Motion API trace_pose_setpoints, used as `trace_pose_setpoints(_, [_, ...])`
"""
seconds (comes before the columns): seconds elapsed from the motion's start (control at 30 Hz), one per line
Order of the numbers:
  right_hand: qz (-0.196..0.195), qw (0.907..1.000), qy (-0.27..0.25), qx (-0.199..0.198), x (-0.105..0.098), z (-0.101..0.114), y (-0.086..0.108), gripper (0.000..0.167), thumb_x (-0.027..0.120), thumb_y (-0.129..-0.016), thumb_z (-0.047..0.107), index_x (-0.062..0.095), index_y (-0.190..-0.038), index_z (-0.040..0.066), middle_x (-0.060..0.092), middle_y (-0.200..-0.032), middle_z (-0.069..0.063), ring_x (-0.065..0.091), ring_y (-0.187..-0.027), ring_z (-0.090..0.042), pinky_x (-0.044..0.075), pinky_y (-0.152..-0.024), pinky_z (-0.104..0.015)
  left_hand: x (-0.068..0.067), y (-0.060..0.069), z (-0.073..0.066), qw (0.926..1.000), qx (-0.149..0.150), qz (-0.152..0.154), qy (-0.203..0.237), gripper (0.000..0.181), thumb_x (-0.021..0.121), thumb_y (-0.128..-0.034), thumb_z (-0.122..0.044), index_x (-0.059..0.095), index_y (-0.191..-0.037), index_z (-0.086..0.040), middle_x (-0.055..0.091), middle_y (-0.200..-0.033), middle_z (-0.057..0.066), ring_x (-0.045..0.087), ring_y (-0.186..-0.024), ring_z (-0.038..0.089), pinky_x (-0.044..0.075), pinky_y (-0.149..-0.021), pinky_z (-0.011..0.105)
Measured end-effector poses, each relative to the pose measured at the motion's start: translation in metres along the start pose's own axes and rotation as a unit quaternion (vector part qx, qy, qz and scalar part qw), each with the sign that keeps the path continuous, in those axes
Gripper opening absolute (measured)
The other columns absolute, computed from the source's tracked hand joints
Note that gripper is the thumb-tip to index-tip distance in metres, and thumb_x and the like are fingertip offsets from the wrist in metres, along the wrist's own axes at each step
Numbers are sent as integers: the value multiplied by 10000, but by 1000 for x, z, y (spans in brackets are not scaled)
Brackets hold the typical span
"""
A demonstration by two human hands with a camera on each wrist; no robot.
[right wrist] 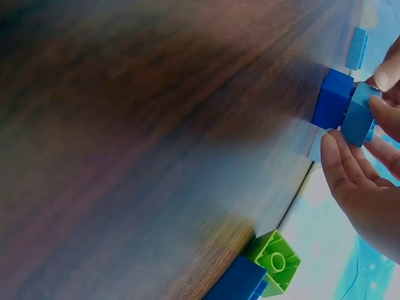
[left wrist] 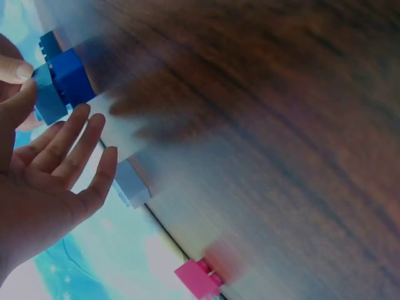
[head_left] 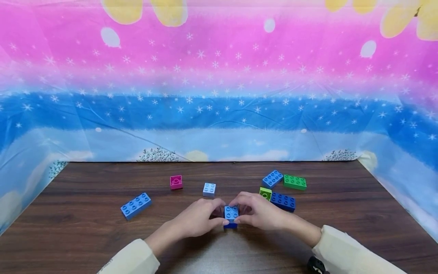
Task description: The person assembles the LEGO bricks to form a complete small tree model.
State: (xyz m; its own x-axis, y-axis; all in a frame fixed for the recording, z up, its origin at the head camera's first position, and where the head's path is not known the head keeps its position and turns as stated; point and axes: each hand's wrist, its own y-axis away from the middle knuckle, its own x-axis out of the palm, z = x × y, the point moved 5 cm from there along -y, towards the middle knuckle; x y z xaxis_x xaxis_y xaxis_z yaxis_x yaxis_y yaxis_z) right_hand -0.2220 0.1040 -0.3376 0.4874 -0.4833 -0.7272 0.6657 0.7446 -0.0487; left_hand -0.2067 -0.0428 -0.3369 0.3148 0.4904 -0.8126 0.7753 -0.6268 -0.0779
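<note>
Fingers of the left hand and right hand pinch a light-blue brick above a dark-blue brick.
These 2 bricks line up at the near middle of the desk, yet studs show between them in both wrist views, so the join looks begun, not pressed home; 7 other bricks lie apart from the pair, seemingly unused. No brand or label is readable; faint marking on the left sleeve is too small to read.
</note>
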Motion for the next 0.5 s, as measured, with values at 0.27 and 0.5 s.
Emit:
trace_pose_setpoints(0.27, [-25,10000,27,20,1,-3,1,300,667,-838,119,589,-1123,69,557,-947,38,549,-825,-74,484,-742,-207,0,1,-2,9998,93,-170,-103,219,606,-890,-217,570,-1056,-78,650,-898,11,604,-849,108,488,-740,290])
trace_pose_setpoints(0.5, [4,10000,-62,46,0,-3,0,279,673,-835,130,590,-1096,73,583,-947,20,563,-810,-79,492,-716,-214,1,0,-1,9997,111,-209,-91,197,604,-892,-203,567,-1038,-77,641,-876,9,600,-816,102,489,-719,279])
